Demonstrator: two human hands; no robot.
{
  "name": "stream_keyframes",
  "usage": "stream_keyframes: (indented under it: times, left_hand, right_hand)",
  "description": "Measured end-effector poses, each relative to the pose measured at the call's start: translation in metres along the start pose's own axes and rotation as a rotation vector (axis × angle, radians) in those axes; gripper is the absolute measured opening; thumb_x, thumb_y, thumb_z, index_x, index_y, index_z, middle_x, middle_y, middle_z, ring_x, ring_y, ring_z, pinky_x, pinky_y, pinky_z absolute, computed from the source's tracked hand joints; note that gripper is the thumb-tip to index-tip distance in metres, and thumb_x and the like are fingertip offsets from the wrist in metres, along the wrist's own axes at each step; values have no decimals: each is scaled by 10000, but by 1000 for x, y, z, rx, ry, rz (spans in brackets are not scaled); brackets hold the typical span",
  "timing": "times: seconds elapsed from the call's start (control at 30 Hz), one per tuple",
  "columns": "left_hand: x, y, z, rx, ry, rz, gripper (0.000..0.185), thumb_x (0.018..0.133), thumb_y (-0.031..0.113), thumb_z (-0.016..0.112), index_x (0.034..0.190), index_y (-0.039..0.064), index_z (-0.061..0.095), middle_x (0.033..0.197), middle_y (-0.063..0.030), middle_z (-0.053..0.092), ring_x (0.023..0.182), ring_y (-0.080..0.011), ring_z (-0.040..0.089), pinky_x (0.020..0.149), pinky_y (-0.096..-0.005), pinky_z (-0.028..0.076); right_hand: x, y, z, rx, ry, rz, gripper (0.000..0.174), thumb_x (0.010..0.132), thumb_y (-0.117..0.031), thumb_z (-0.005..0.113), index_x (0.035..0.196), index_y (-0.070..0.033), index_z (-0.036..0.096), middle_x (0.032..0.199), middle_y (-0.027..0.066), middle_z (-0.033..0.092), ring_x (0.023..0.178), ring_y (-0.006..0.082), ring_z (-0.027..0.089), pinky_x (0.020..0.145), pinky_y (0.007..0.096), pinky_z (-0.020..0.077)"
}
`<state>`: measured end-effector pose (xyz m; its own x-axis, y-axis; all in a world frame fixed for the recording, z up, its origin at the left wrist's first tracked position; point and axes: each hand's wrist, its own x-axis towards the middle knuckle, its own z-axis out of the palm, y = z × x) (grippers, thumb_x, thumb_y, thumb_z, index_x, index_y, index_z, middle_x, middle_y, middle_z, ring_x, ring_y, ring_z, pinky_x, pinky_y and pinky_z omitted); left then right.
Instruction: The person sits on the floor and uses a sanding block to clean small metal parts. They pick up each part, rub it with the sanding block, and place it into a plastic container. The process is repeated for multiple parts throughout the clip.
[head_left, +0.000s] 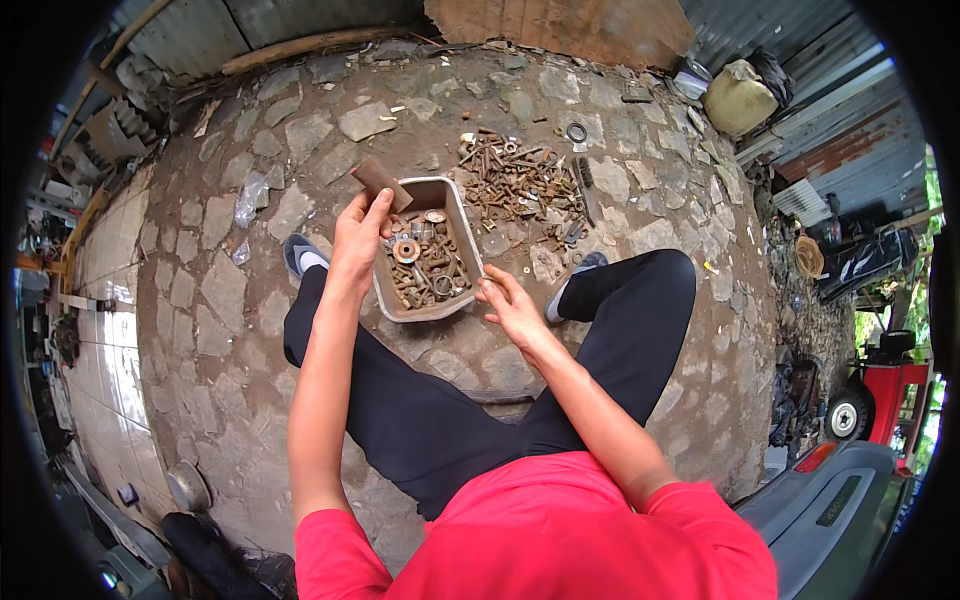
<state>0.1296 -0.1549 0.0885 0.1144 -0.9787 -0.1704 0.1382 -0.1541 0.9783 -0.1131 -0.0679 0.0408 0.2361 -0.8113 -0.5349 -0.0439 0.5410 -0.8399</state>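
Note:
My left hand holds a short rusty metal tube over the upper left corner of a grey plastic bin. Inside the bin lie rusty bolts, nuts and other metal parts, among them a round flanged part and a ring-shaped part. My right hand, fingers spread, is at the bin's right edge; whether it touches the rim cannot be told, and nothing shows in it. Beyond it, a heap of rusty bolts and small hardware is spread on the stone floor.
A wire brush lies along the heap's right side, with a black rubber ring above it. Crumpled clear plastic is on the floor at left. My shod feet flank the bin and heap. A yellowish jerrycan stands by the corrugated wall.

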Motion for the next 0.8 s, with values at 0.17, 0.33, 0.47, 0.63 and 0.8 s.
stream_keyframes:
  times: [0.17, 0.33, 0.47, 0.63, 0.8]
  left_hand:
    - [20, -7, 4, -110, 85, -29, 325, 992, 290, 616, 1191, 33, 632, 839, 40, 593, 657, -45, 425, 670, -213, 392]
    - [34, -12, 1, 92, 274, -64, 295, 977, 305, 629, 1101, 39, 652, 798, 50, 548, 685, -53, 432, 621, -224, 378]
    - [41, -8, 0, 107, 283, -84, 312, 974, 256, 641, 1173, 16, 643, 852, 24, 619, 644, -51, 450, 588, -223, 398]
    - [48, -6, 2, 12, 302, -166, 293, 982, 248, 623, 1164, 20, 654, 852, 33, 606, 653, -49, 433, 602, -214, 382]
    - [50, 3, 5, -129, 247, -228, 368, 1007, 261, 564, 1270, 4, 589, 1026, -19, 643, 702, -52, 432, 674, -208, 387]
  right_hand:
    - [68, 11, 6, -148, 43, -12, 523, 1001, -417, 538, 1395, -75, 504, 1348, 159, 578, 1238, 239, 563, 995, 384, 452]
    - [175, 48, -30, -550, 146, 84, 495, 946, -459, 568, 1175, -37, 690, 1111, 238, 692, 1080, 335, 660, 960, 401, 481]
    - [225, 63, -91, -1063, 95, 110, 417, 916, -399, 620, 1100, -36, 710, 1132, 249, 673, 1085, 413, 633, 951, 448, 495]
    - [276, 98, -173, -1407, 83, 165, 557, 862, -239, 718, 1361, -84, 524, 1407, 233, 476, 1245, 406, 523, 1037, 433, 459]
    - [325, 75, -218, -1265, 277, 277, 752, 845, -223, 747, 1471, -49, 368, 1445, 242, 444, 1309, 395, 470, 1098, 412, 399]
